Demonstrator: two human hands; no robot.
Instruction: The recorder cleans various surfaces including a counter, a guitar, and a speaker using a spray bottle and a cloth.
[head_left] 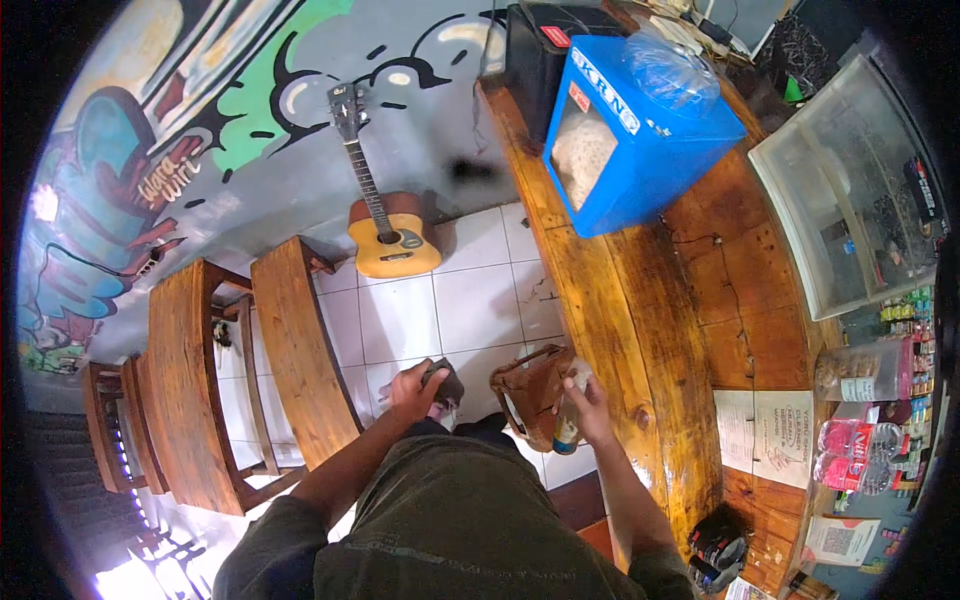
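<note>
My left hand (408, 392), in front of my body, is closed around a dark grey, cloth-like bundle (447, 384) whose exact kind I cannot make out. To the right, my right hand (588, 402) grips a small pale bottle (566, 430) with a blue band near its lower end. Just left of that bottle is a brown, boxy thing (518, 380); whether it is a bag or a stool, I cannot tell. The right hand is close to the edge of a varnished wooden counter (640, 350).
An acoustic guitar (395, 250) leans against the painted wall. Wooden benches (300, 350) and a table (185, 370) stand at left on white tiles. The counter bears a blue box with a clear window (640, 140), while plastic bottles (860, 440) and a jar (865, 370) are farther right.
</note>
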